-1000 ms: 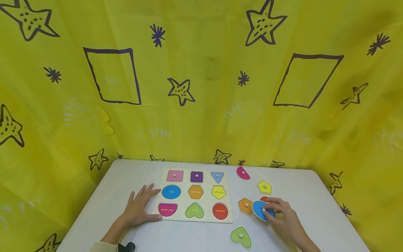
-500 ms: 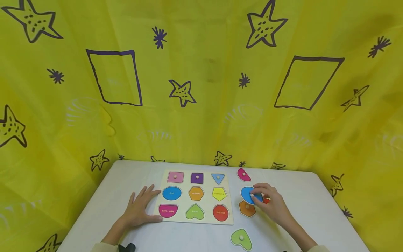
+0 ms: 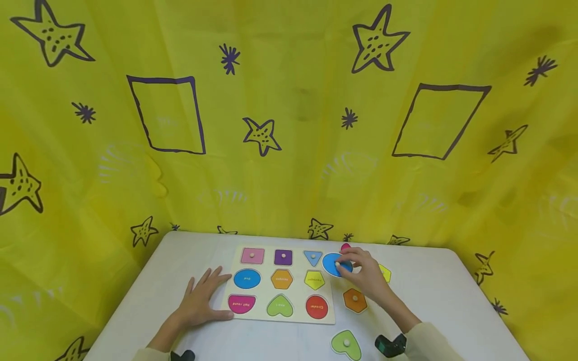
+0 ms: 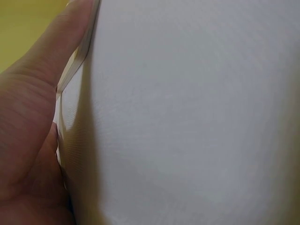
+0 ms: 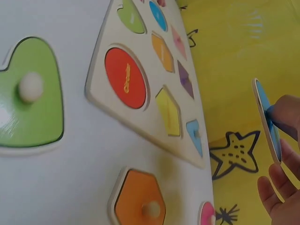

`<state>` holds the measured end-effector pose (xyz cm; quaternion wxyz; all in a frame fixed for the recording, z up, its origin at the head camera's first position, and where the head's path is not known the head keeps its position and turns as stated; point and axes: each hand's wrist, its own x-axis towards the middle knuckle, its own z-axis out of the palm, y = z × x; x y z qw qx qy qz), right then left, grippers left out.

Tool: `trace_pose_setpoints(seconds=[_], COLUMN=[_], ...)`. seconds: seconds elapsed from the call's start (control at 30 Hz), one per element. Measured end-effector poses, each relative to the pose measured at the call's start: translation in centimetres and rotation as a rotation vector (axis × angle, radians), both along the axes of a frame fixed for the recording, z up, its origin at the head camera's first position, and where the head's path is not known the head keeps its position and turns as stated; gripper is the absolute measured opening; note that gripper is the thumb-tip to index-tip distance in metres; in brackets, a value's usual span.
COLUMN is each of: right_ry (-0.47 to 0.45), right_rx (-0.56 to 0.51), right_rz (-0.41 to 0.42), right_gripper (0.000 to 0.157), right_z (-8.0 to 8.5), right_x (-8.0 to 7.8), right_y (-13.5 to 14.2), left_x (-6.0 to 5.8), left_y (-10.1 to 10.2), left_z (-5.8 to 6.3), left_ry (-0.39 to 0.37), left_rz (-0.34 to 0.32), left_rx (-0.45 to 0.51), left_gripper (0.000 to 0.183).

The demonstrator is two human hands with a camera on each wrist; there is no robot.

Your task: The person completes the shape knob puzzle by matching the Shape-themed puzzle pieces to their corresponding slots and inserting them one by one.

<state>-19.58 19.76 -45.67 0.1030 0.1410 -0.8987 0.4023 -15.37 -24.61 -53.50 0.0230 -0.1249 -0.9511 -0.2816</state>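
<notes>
My right hand [image 3: 368, 278] pinches the wooden knob of a blue oval puzzle piece [image 3: 328, 264], raised near the right edge of a wooden shape puzzle board [image 3: 269, 256]. In the right wrist view this oval piece [image 5: 263, 96] appears nearly edge-on, off the table. My left hand [image 3: 198, 301] lies at the board's left edge, fingers spread and thumb touching the near-left corner. Knobbed pink rectangle [image 3: 252, 255], purple square [image 3: 283, 257] and blue triangle [image 3: 313, 257] pieces sit in the far row. The other recesses, including the blue oval recess [image 3: 247, 279], show coloured, labelled bottoms.
Right of the board lie an orange hexagon piece [image 3: 354, 301], a green heart piece [image 3: 346, 345], a partly hidden yellow pentagon piece [image 3: 386, 273] and a mostly hidden pink piece [image 3: 345, 246]. A yellow curtain [image 3: 289, 190] with drawn stars hangs behind the white table [image 3: 271, 341].
My right hand has carried the blue oval piece left and away from me, past the orange hexagon to the board's right edge. My left hand stays at the board.
</notes>
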Motion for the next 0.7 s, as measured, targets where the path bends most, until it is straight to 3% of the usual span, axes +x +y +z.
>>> trace_pose_setpoints(seconds=[0.33, 0.7], right_ry=[-0.018, -0.047], right_rx=[-0.065, -0.120], right_rz=[0.056, 0.109], right_gripper=[0.011, 0.010], right_z=[0.0, -1.0], right_x=[-1.7, -3.8], right_y=[-4.4, -8.2], left_x=[0.0, -0.1], left_y=[0.2, 0.2], left_z=[0.4, 0.2], left_ry=[-0.058, -0.060], left_rz=[0.015, 0.018], left_rx=[-0.019, -0.033], left_gripper=[0.101, 0.102])
